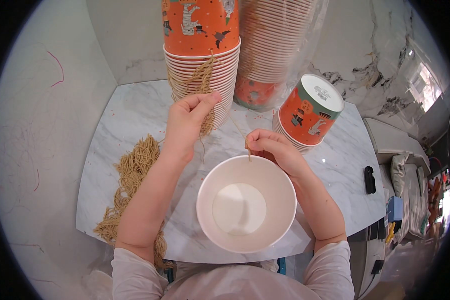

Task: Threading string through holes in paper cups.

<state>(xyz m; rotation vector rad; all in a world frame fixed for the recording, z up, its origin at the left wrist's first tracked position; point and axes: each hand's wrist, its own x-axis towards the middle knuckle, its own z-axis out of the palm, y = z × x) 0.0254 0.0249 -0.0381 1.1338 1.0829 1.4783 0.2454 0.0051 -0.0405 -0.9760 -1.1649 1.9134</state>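
Our left hand (189, 117) pinches twine (202, 77) | right hand (272, 147) pinches strand (241, 131) at white tub's (246, 207) 12 o'clock rim | we should draw gently

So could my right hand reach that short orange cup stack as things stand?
Probably yes: your right hand is close to the short stack and nothing shows between them, though it seems to be pinching cord and might have to let go first.
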